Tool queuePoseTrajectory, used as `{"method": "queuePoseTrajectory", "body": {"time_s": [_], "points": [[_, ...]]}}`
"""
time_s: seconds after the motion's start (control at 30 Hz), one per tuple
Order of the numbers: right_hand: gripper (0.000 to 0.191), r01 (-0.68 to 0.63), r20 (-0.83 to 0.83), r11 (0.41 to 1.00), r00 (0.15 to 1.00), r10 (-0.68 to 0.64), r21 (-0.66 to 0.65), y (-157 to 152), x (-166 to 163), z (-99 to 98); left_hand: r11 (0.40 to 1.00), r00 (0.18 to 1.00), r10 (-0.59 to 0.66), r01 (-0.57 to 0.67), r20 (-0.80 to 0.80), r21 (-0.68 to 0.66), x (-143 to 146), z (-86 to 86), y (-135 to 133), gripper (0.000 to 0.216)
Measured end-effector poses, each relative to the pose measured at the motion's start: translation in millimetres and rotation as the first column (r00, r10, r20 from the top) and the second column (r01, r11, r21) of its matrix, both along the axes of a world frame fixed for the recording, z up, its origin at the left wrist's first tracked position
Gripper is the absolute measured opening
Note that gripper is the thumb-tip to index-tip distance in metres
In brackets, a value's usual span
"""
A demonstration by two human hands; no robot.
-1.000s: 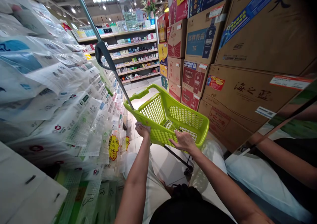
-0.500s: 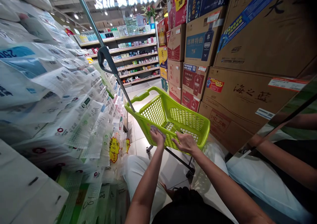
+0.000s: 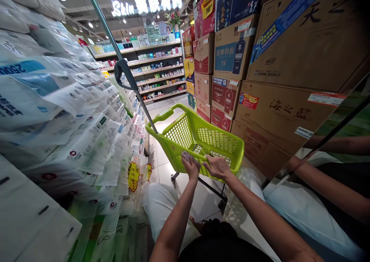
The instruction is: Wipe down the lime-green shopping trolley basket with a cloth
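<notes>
A lime-green plastic shopping basket [image 3: 219, 140] on wheels stands on the floor in front of me, with a long grey pull handle [image 3: 124, 75] rising up to the left. My left hand [image 3: 191, 165] presses a small pale cloth [image 3: 186, 156] against the basket's near rim, fingers closed over it. My right hand [image 3: 217, 167] grips the same near rim just to the right, fingers curled over the edge. The two hands are almost touching. The basket looks to have nothing inside.
Stacks of plastic-wrapped paper packs [image 3: 66, 111] fill shelves on the left. Piled cardboard cartons [image 3: 277, 73] wall the right side. Shelves of small products [image 3: 156, 69] stand at the aisle's far end. A mirrored panel [image 3: 332, 154] at right reflects my arm.
My left hand with the cloth has slid right along the basket's near rim, from its left corner to beside my right hand. The right hand has stayed on the rim.
</notes>
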State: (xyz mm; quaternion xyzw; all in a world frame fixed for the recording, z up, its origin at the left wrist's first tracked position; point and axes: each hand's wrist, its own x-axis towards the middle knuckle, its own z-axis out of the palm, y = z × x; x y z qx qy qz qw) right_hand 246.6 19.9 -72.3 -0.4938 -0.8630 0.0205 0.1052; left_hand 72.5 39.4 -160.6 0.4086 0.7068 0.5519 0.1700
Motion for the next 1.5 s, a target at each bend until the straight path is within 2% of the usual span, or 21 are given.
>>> {"method": "queuePoseTrajectory", "body": {"time_s": [0.1, 0.17, 0.23, 0.3, 0.37, 0.47, 0.5, 0.57, 0.63, 0.73, 0.8, 0.87, 0.93, 1.0, 1.07, 1.17, 1.27, 1.37, 1.43, 1.5], "points": [[0.056, -0.006, -0.01, 1.0, 1.0, 0.006, -0.011, 1.4, 2.9, -0.1, 0.997, 0.997, -0.06, 0.062, -0.043, 0.045, 23.9, -10.2, -16.8, 0.031], [0.056, -0.019, -0.016, 1.0, 1.0, 0.019, -0.018, 2.4, 5.5, -0.9, 0.987, 0.986, -0.125, 0.135, -0.113, 0.089, 27.2, -9.7, -23.2, 0.027], [0.057, -0.024, -0.019, 1.0, 1.0, 0.024, -0.017, 3.3, 7.7, -2.1, 0.971, 0.969, -0.144, 0.177, -0.198, 0.161, 19.7, -1.8, -22.9, 0.026], [0.058, -0.021, -0.022, 1.0, 1.0, 0.021, -0.011, 3.6, 8.9, -3.3, 0.961, 0.96, -0.11, 0.17, -0.259, 0.22, 2.5, 12.9, -15.6, 0.025], [0.059, -0.016, -0.026, 1.0, 1.0, 0.016, -0.004, 3.3, 8.8, -4.0, 0.968, 0.968, -0.007, 0.07, -0.252, 0.242, -22.8, 32.2, -3.0, 0.026], [0.061, -0.014, -0.025, 1.0, 1.0, 0.014, 0.001, 1.7, 6.7, -4.0, 0.945, 0.956, 0.272, -0.244, -0.107, 0.218, -64.4, 60.0, 18.0, 0.032], [0.061, -0.015, -0.023, 1.0, 1.0, 0.015, 0.003, 1.0, 5.6, -3.8, 0.927, 0.94, 0.331, -0.308, -0.083, 0.215, -74.8, 66.0, 23.4, 0.035], [0.062, -0.016, -0.019, 1.0, 1.0, 0.016, 0.006, -0.3, 3.4, -3.6, 0.908, 0.923, 0.375, -0.348, -0.085, 0.234, -83.7, 69.0, 28.6, 0.034], [0.062, -0.01, -0.021, 1.0, 1.0, 0.01, 0.008, -1.3, 1.5, -3.8, 0.918, 0.93, 0.341, -0.298, -0.138, 0.261, -74.9, 58.7, 25.2, 0.025], [0.062, -0.008, -0.034, 1.0, 0.999, 0.008, 0.004, -1.4, 0.6, -4.3, 0.953, 0.948, 0.216, -0.152, -0.235, 0.261, -45.2, 32.4, 10.0, 0.015], [0.061, -0.017, -0.033, 1.0, 0.999, 0.017, 0.0, -0.8, 1.8, -4.5, 0.958, 0.946, 0.178, -0.104, -0.271, 0.267, -32.6, 25.2, 2.2, 0.015], [0.061, -0.025, -0.021, 1.0, 0.999, 0.025, -0.002, -0.1, 4.1, -4.2, 0.944, 0.938, 0.205, -0.115, -0.278, 0.308, -34.8, 35.3, 2.4, 0.018], [0.061, -0.024, -0.008, 1.0, 1.0, 0.024, 0.0, 0.3, 6.8, -3.6, 0.925, 0.928, 0.255, -0.151, -0.272, 0.349, -48.1, 58.5, 9.6, 0.023], [0.061, -0.026, -0.001, 1.0, 1.0, 0.026, 0.003, -0.1, 8.9, -2.8, 0.933, 0.919, 0.275, -0.184, -0.283, 0.309, -60.7, 82.1, 17.6, 0.025], [0.061, -0.024, 0.003, 1.0, 1.0, 0.024, 0.003, -0.8, 10.0, -2.0, 0.957, 0.915, 0.247, -0.18, -0.318, 0.226, -60.6, 93.9, 19.2, 0.026], [0.061, -0.016, 0.01, 1.0, 1.0, 0.016, -0.002, -1.7, 10.7, -1.2, 0.995, 0.906, 0.084, -0.051, -0.416, 0.089, -34.5, 84.8, 4.9, 0.028], [0.06, -0.022, 0.006, 1.0, 1.0, 0.022, -0.005, -2.2, 11.9, -0.3, 0.99, 0.836, -0.095, 0.138, -0.541, 0.04, -11.3, 70.7, -14.1, 0.027], [0.06, -0.033, 0.005, 0.999, 0.999, 0.033, 0.002, -2.4, 13.8, 0.5, 0.971, 0.735, -0.176, 0.24, -0.655, 0.008, -25.2, 82.5, -16.3, 0.025], [0.06, -0.035, 0.008, 0.999, 0.999, 0.035, 0.016, -2.7, 14.5, 0.2, 0.988, 0.733, -0.135, 0.151, -0.667, -0.034, -51.0, 101.2, -9.7, 0.027], [0.061, -0.036, 0.008, 0.999, 0.999, 0.035, 0.029, -3.4, 14.0, -0.8, 0.998, 0.748, -0.046, 0.01, -0.663, -0.058, -74.6, 118.1, -2.8, 0.032]]}}
